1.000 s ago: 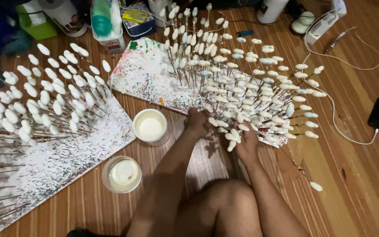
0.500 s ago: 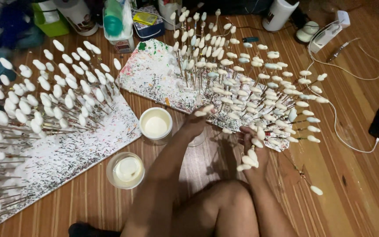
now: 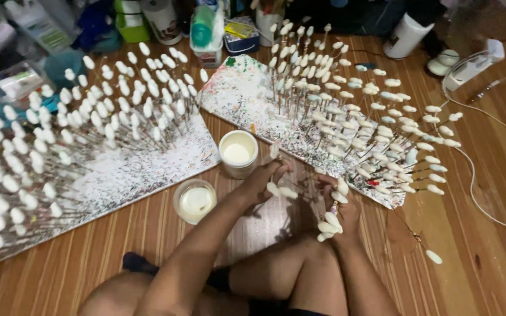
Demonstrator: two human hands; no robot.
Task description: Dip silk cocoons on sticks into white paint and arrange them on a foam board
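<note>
— What's around your fingers?

— Beyond them, a speckled board point(image 3: 235, 96) bristling with white-tipped sticks point(image 3: 346, 111); another board point(image 3: 142, 169) lies off to the left. A cup of cream liquid point(image 3: 238, 153) stands just past my left hand point(image 3: 263, 180).

— And the hands?

— The left pinches two sticks point(image 3: 281, 190). My right hand point(image 3: 342, 212) is clenched around a small bunch of sticks point(image 3: 330, 221).
</note>
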